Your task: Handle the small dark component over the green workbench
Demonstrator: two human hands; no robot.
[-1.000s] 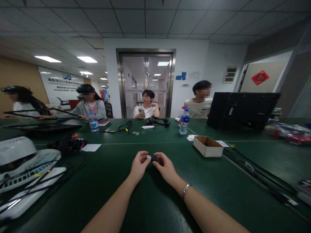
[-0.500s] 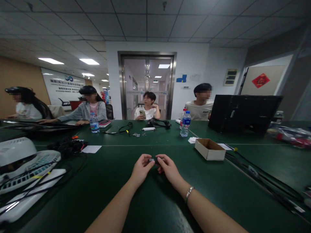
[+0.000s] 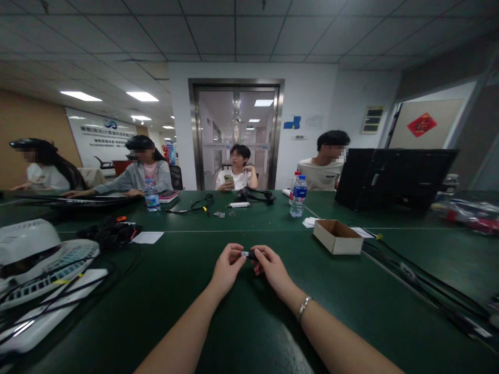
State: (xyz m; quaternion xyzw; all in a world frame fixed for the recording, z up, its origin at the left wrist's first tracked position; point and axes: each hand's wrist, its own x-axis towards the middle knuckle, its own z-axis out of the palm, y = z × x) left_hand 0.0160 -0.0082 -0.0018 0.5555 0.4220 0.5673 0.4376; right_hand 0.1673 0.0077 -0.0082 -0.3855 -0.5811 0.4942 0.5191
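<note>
Both hands meet over the green table (image 3: 249, 322), holding a small dark object (image 3: 251, 255) with a silvery end. My left hand (image 3: 228, 266) pinches the silvery end at the left between thumb and fingertips. On the dark part at the right, the thumb and fingers of my right hand (image 3: 268, 264) are closed. The fingers cover much of the object, and it is too small to name. A silver bracelet (image 3: 304, 308) circles my right wrist.
An open cardboard box (image 3: 338, 244) and cables (image 3: 424, 296) lie to the right. At the left are a white fan-like device (image 3: 47, 270) and black cables. Bottles (image 3: 298, 197), a black monitor (image 3: 393, 179) and several seated people are farther back.
The fingers have parted slightly, and more of the object's silvery end and dark part shows between them. A person at the right has lowered their head. The whole view has shifted a little.
</note>
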